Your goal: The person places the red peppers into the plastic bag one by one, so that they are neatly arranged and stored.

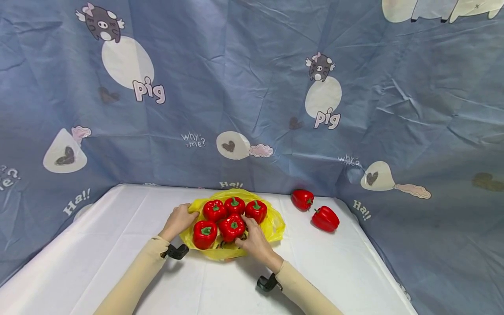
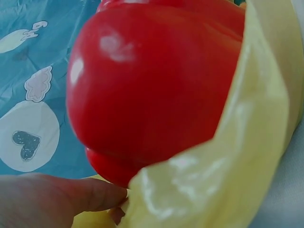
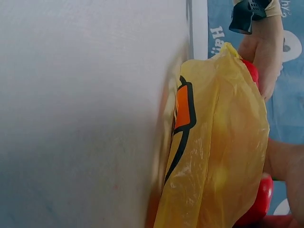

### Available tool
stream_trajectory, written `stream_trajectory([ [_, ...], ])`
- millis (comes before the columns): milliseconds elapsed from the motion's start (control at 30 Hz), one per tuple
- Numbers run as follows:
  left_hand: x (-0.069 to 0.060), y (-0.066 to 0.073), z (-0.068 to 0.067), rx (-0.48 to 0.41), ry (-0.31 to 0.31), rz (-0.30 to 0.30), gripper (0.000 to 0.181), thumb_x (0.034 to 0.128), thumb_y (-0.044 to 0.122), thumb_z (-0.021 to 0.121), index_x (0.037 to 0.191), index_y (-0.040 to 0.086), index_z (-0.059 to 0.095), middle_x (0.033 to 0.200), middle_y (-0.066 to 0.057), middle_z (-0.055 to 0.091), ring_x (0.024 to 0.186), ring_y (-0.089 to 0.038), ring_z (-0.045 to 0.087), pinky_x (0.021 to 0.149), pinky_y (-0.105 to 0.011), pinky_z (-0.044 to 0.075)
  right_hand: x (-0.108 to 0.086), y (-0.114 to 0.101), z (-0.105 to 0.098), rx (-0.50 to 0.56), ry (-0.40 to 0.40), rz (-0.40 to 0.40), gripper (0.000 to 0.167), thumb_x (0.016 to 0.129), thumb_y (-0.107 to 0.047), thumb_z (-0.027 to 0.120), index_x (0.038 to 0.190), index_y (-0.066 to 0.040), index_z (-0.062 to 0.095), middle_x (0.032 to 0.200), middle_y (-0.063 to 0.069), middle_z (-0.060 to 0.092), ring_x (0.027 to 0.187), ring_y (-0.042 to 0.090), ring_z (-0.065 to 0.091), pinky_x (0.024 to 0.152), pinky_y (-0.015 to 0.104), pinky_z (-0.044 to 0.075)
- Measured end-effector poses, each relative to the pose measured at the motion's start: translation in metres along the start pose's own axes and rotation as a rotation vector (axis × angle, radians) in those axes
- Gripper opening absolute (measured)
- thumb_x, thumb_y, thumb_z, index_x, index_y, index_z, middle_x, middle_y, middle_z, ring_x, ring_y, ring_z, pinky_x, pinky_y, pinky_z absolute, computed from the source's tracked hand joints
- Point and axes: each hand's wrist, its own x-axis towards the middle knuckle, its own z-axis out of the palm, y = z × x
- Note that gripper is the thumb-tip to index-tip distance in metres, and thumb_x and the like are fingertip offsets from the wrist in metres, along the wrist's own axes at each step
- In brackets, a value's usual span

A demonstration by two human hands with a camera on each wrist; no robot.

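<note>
A yellow plastic bag (image 1: 277, 225) lies spread on the table with several red bell peppers in its mouth. At its left side my left hand (image 1: 179, 222) pinches the bag's edge. In the left wrist view, the thumb (image 2: 90, 194) presses the yellow film beside a large red pepper (image 2: 152, 85). My right hand (image 1: 257, 243) grips the front middle bell pepper (image 1: 231, 227), thumb in front and fingers on its right side. Another pepper (image 1: 204, 235) sits just left of that one. The right wrist view shows mainly the bag's printed outside (image 3: 213, 142), hiding most of the grip.
Two loose bell peppers, one farther back (image 1: 302, 200) and one nearer (image 1: 325, 219), lie on the white table (image 1: 220, 288) right of the bag. A blue printed curtain (image 1: 252, 96) hangs behind and along the table's sides.
</note>
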Motion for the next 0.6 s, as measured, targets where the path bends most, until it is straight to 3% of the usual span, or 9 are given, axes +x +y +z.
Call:
stream_trajectory([
  [200,0.0000,0.0001,0.0002,-0.001,0.000,-0.001,0.024,0.0893,0.018,0.058,0.098,-0.004,0.063,0.067,-0.004,0.045,0.060,-0.018,0.045,0.053,-0.028,0.035,-0.0004,0.0003,-0.0001,0.104,0.023,0.038,0.062,0.079,-0.006,0.069,0.136,0.002,0.046,0.129,0.016,0.054,0.114,0.028,0.058,0.095,0.042,0.049],
  [467,-0.0018,0.0020,-0.0007,-0.004,0.000,-0.002,0.022,0.0887,0.019,0.057,0.093,-0.002,0.062,0.068,-0.005,0.048,0.061,-0.019,0.046,0.054,-0.029,0.036,0.0036,-0.0008,-0.0006,0.173,0.108,0.016,0.035,0.084,-0.012,0.071,0.117,-0.005,0.064,0.108,0.011,0.062,0.094,0.025,0.064,0.078,0.027,0.055],
  [600,-0.0013,0.0016,-0.0012,-0.011,0.000,-0.006,0.022,0.0889,0.019,0.057,0.094,-0.002,0.062,0.067,-0.005,0.048,0.061,-0.019,0.047,0.054,-0.029,0.036,0.0044,-0.0005,-0.0002,0.175,0.110,0.015,0.035,0.085,-0.015,0.072,0.117,-0.004,0.064,0.111,0.013,0.061,0.098,0.029,0.064,0.081,0.033,0.055],
])
